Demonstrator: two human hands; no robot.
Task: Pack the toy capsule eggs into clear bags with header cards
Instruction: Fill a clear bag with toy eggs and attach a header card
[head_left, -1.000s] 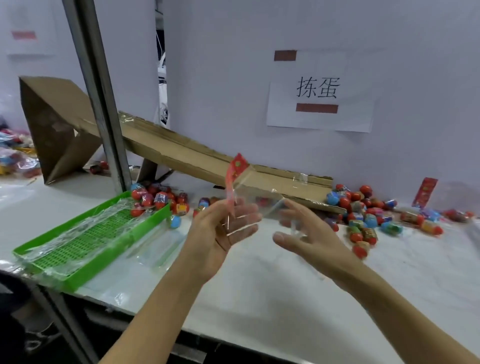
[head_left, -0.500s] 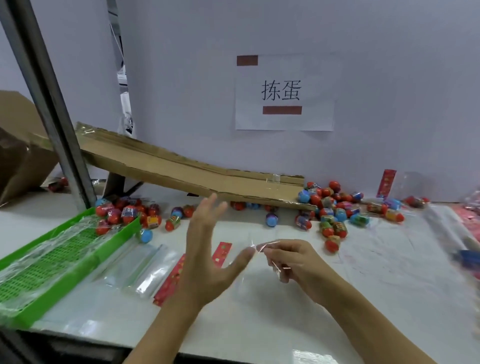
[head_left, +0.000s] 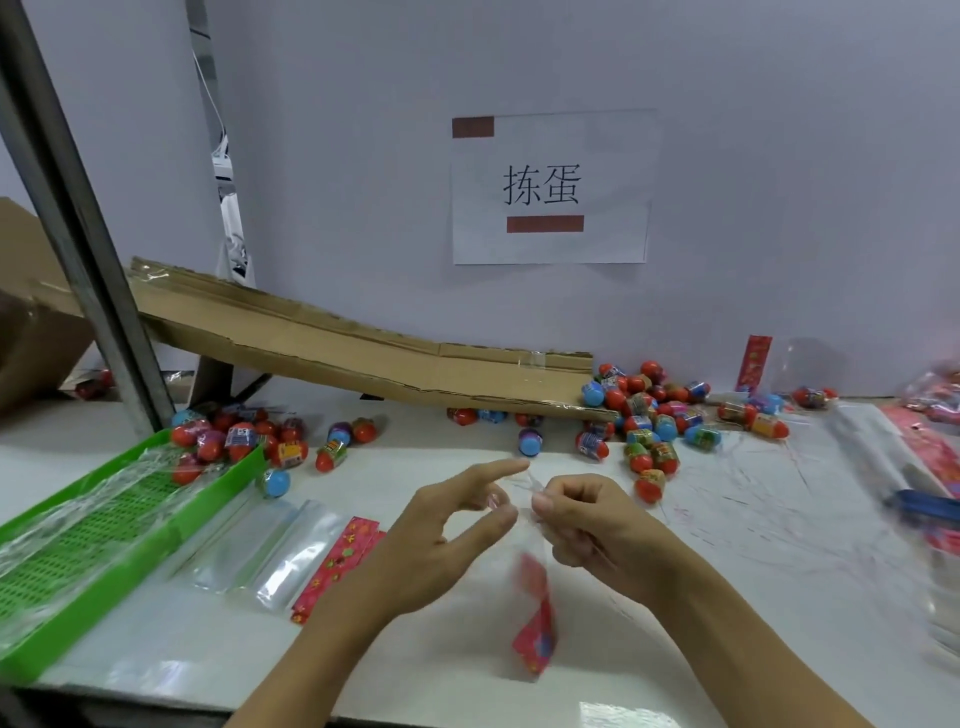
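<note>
Head view: a clear bag (head_left: 530, 525) was held up above the table (head_left: 727, 545), just in front of the cardboard chute (head_left: 363, 353), its mouth at the top and its red header card (head_left: 535, 642) hanging below, blurred. The mouth was pinched by the right hand (head_left: 587, 530) with curled fingers; the other side of the opening was pinched by the left hand (head_left: 447, 535) between thumb and a finger, index extended. The step was judged to be opening the bag's mouth; no egg was seen inside. Next, the mouth would need to be spread and an egg fetched. The toy capsule eggs (head_left: 649, 415) were piled at the chute's lower end, beyond the hands, untouched. Spare flat bags (head_left: 270, 551) were lying in front of the chute, left of the hands, beside a green tray (head_left: 78, 545).
</note>
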